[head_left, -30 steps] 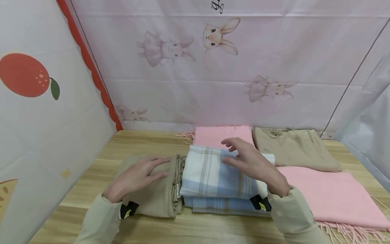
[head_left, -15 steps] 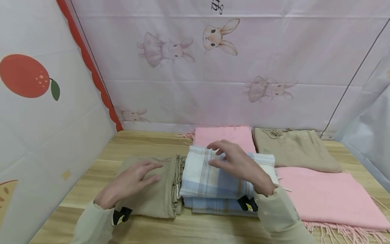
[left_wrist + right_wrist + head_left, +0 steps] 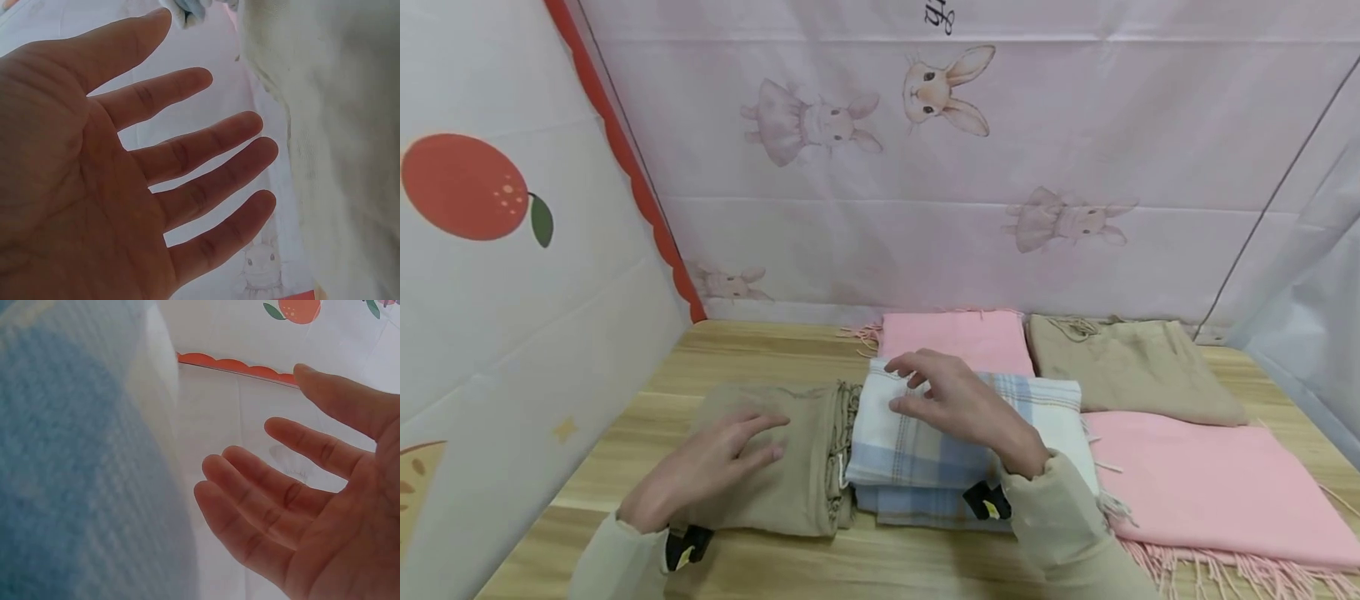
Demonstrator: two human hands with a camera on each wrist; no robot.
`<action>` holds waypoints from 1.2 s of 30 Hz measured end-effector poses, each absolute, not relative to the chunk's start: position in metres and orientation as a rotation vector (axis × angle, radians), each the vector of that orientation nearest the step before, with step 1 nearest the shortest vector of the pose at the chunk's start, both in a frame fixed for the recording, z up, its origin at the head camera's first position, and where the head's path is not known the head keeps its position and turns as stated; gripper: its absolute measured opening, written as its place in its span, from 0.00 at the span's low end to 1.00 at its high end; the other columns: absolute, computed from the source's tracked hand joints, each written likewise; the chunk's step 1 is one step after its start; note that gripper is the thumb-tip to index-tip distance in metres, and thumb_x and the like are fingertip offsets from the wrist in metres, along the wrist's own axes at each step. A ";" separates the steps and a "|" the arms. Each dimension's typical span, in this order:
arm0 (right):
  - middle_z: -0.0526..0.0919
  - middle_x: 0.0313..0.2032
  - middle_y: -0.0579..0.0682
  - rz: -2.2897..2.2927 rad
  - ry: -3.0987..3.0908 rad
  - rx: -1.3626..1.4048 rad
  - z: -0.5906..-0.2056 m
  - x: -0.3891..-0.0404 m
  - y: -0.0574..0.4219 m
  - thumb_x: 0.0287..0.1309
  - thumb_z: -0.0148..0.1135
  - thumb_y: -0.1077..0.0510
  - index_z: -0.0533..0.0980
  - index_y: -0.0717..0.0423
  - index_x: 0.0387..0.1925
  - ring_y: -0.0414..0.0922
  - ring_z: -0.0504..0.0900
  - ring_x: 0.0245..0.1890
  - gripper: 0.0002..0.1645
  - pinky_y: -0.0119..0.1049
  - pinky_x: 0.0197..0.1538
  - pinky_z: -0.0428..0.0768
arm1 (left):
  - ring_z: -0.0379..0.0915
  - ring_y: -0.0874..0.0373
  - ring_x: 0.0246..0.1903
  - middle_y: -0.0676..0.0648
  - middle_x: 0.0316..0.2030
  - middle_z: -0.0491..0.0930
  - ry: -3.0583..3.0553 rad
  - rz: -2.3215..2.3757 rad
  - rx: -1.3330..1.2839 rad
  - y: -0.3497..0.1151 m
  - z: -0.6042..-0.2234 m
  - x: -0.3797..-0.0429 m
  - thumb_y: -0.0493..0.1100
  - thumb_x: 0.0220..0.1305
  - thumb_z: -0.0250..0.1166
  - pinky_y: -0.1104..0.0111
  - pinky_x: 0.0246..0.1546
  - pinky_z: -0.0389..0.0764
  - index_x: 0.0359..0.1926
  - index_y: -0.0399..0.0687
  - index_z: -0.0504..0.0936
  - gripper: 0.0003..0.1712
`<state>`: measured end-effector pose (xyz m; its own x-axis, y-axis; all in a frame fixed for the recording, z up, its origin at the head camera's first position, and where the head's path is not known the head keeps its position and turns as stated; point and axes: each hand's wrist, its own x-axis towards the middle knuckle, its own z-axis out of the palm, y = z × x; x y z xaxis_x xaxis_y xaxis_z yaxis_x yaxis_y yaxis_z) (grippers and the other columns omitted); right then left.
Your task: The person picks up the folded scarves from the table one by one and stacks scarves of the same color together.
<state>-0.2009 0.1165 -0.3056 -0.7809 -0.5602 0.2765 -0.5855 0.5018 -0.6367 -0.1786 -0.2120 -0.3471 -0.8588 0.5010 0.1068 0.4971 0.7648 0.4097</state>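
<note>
A folded khaki scarf (image 3: 801, 500) with a fringed right edge lies at the left of the table. Over it hovers my left hand (image 3: 703, 467), holding nothing; its fingers are spread and nearly straight in the left wrist view. Beside the khaki scarf, two layers of folded blue-and-white plaid scarf (image 3: 880, 442) are stacked. My right hand (image 3: 962, 404) is above this plaid stack with relaxed, slightly bent fingers and an empty palm, as the right wrist view shows. Plaid cloth (image 3: 81, 462) fills the left of that view, close to the hand.
Behind the plaid stack lies a folded pink scarf (image 3: 951, 333). Another folded khaki scarf (image 3: 1135, 367) is at the back right, and a larger pink scarf (image 3: 1217, 483) with fringe lies in front of it. Printed cloth walls (image 3: 850, 250) enclose the wooden table (image 3: 760, 342).
Both hands have moved left, the right one farther, uncovering more of the plaid scarf's right side. My left hand has also drawn slightly nearer to me. The folded scarves have stayed in place.
</note>
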 end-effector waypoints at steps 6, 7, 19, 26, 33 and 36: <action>0.81 0.54 0.61 1.169 -2.695 1.071 -0.304 -0.200 0.107 0.67 0.65 0.61 0.77 0.65 0.59 0.56 0.82 0.50 0.21 0.50 0.51 0.81 | 0.68 0.35 0.63 0.35 0.62 0.75 2.950 0.733 0.823 -0.220 -0.346 -0.177 0.46 0.73 0.63 0.41 0.59 0.71 0.64 0.38 0.78 0.24; 0.81 0.55 0.61 1.172 -2.698 1.077 -0.304 -0.200 0.105 0.68 0.65 0.61 0.76 0.65 0.59 0.56 0.82 0.50 0.21 0.50 0.51 0.81 | 0.68 0.35 0.64 0.35 0.62 0.75 2.950 0.738 0.832 -0.222 -0.346 -0.177 0.46 0.74 0.63 0.41 0.60 0.70 0.64 0.38 0.78 0.24; 0.82 0.54 0.56 1.234 -2.681 1.125 -0.307 -0.197 0.077 0.67 0.65 0.60 0.77 0.62 0.59 0.53 0.82 0.49 0.21 0.42 0.49 0.81 | 0.70 0.35 0.62 0.37 0.60 0.77 3.001 0.745 0.881 -0.233 -0.345 -0.181 0.43 0.72 0.65 0.42 0.58 0.72 0.62 0.37 0.79 0.23; 0.83 0.53 0.55 1.240 -2.679 1.186 -0.309 -0.198 0.059 0.66 0.67 0.61 0.78 0.61 0.58 0.53 0.82 0.49 0.21 0.37 0.48 0.80 | 0.70 0.37 0.61 0.37 0.60 0.77 3.012 0.742 0.809 -0.239 -0.345 -0.179 0.44 0.71 0.65 0.42 0.56 0.73 0.63 0.39 0.79 0.23; 0.83 0.53 0.57 1.238 -2.690 1.210 -0.312 -0.199 0.048 0.66 0.66 0.62 0.78 0.62 0.58 0.54 0.83 0.49 0.20 0.39 0.50 0.81 | 0.72 0.36 0.59 0.36 0.57 0.78 3.037 0.732 0.815 -0.245 -0.348 -0.182 0.41 0.70 0.66 0.41 0.55 0.74 0.61 0.34 0.80 0.22; 0.83 0.53 0.56 1.247 -2.699 1.200 -0.315 -0.199 0.046 0.66 0.66 0.61 0.78 0.62 0.58 0.53 0.83 0.50 0.20 0.38 0.51 0.80 | 0.73 0.36 0.58 0.36 0.57 0.78 3.044 0.721 0.840 -0.246 -0.350 -0.185 0.40 0.70 0.66 0.42 0.54 0.75 0.60 0.33 0.80 0.21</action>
<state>-0.1989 0.0460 -0.3148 -0.7182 -0.6544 0.2364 -0.6041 0.4179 -0.6785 -0.1848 -0.2457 -0.3495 -0.8610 0.4647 0.2067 0.5080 0.7669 0.3922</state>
